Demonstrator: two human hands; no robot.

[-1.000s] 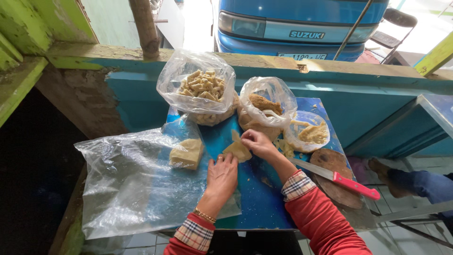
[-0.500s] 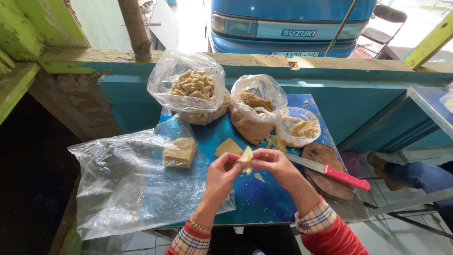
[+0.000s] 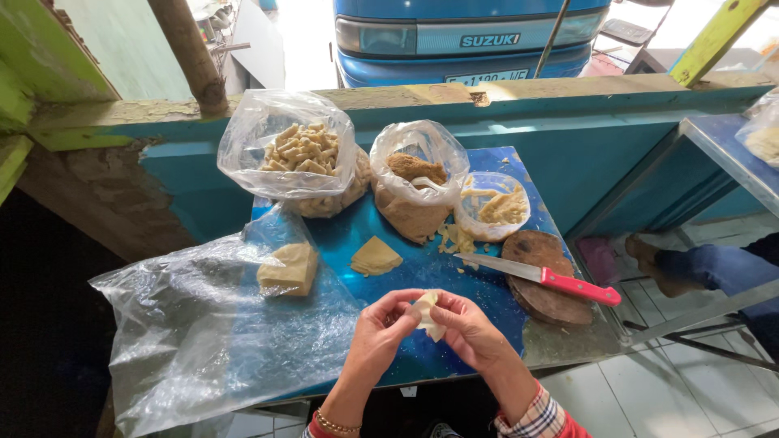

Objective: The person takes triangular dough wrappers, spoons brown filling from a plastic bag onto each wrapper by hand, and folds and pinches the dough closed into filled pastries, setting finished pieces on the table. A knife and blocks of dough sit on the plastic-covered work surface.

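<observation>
Where the table (image 3: 357, 219) begins on the left, a big clear plastic bag (image 3: 187, 324) lies crumpled, with a pale stack of sheets (image 3: 286, 269) on it. Behind it stands an open bag of small rolled pieces (image 3: 296, 154). A few loose sheets (image 3: 375, 256) lie on the bare blue top, just ahead of the hands.

Near the front edge, the left hand (image 3: 381, 328) and the right hand (image 3: 475, 328) meet above the table, both pinched onto one thin wrapper (image 3: 428, 312) held between the fingertips. It seems to be partly folded, though the fingers hide whether anything is inside. The step in hand looks like folding or rolling this single piece. Finishing it would call for light, even pressure from both thumbs, since the sheet looks thin enough to tear.

Further right stand a bag of brown filling (image 3: 414, 186) and a smaller bag of pale strips (image 3: 495, 207), with crumbs between them. A red-handled knife (image 3: 540, 276) rests across a round wooden board (image 3: 552, 304), well clear of both hands.
</observation>
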